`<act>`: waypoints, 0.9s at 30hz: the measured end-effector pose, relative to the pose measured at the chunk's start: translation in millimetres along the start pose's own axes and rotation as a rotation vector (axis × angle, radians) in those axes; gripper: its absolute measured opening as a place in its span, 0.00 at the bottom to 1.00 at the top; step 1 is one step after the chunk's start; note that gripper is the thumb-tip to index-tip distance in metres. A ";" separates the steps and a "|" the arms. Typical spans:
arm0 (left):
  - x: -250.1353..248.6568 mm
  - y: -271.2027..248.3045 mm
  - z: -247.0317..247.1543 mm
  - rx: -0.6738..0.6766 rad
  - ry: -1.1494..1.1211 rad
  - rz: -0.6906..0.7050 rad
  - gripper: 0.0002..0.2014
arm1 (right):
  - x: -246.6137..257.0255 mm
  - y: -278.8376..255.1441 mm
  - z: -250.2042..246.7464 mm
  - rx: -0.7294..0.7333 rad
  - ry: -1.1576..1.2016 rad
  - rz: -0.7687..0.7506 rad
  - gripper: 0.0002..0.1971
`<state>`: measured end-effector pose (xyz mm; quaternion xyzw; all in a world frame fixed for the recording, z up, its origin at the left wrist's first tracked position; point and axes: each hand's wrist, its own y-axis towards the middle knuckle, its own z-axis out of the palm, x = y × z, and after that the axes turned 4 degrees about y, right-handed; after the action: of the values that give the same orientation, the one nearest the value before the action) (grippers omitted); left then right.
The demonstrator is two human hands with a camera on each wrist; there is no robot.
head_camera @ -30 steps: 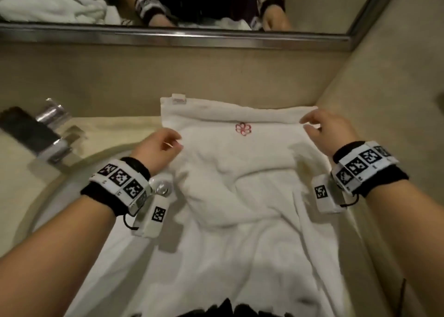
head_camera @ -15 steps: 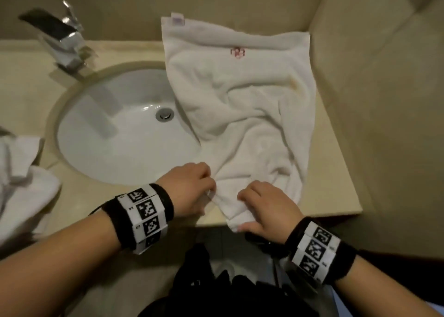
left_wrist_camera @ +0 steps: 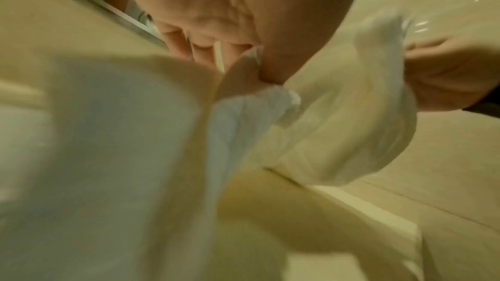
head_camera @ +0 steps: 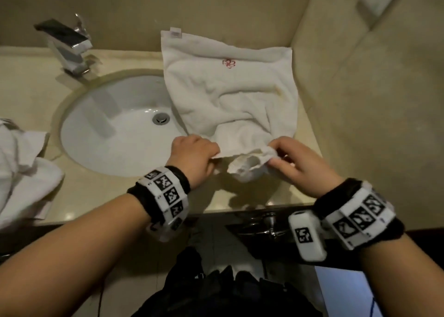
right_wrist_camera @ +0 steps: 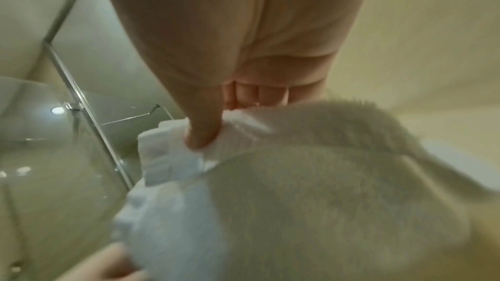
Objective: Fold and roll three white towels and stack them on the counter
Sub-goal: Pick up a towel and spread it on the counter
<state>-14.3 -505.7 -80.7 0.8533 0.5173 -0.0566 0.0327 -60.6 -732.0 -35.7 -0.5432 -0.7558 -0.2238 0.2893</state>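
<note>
Two hands work the near hem of one white towel (head_camera: 230,93), which lies spread on the desk (head_camera: 33,86) at 1 o'clock of the sink (head_camera: 113,134), its far edge up against the back wall and a small red emblem near that edge. The left hand (head_camera: 193,156) has its fingers curled tight on the hem's left corner; the right hand (head_camera: 300,165) pinches the bunched right corner between thumb and fingers, as the right wrist view shows clearly. Both corners are lifted just off the desk near its front edge, at 6 o'clock of the towel, while the middle of the cloth is badly rumpled.

More white towel (head_camera: 21,172) lies heaped at 9 o'clock, beyond the sink; how many pieces it holds cannot be told. A chrome tap (head_camera: 69,47) stands at 11 o'clock.

My reading is that the first towel is only being squared up for its first fold, so the task is barely begun. The next move likely calls for drawing the two corners apart to tauten the hem, then carrying it evenly toward 12 o'clock to meet the far edge.
</note>
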 end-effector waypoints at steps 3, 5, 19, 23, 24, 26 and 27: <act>-3.8 3.1 -28.3 -0.113 -0.055 0.068 0.08 | -5.0 -13.2 -27.8 -0.115 -0.047 0.142 0.11; -20.3 5.7 -47.4 -0.083 -0.208 0.111 0.07 | 4.9 -18.8 -24.0 -0.193 -0.044 0.142 0.27; 7.8 -29.2 -29.2 0.235 -0.273 -0.062 0.09 | -5.0 -28.2 -6.7 -0.236 0.131 0.154 0.14; 34.5 -50.6 -45.6 0.178 -1.001 -0.188 0.12 | -31.9 -40.4 15.1 0.081 -0.359 0.325 0.11; 40.2 -56.7 -50.5 0.208 -1.002 -0.183 0.12 | -38.4 -43.6 20.9 0.130 -0.424 0.379 0.10; 48.2 -66.3 -57.5 0.269 -0.950 -0.222 0.12 | -49.7 -50.2 26.9 0.139 -0.429 0.488 0.10; 53.1 -71.0 -58.2 0.260 -0.951 -0.247 0.12 | -54.3 -53.0 28.7 0.090 -0.354 0.506 0.09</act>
<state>-49.3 -419.6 -29.8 0.6628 0.5308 -0.5061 0.1510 -103.4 -767.3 -94.9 -0.7313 -0.6443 -0.0125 0.2234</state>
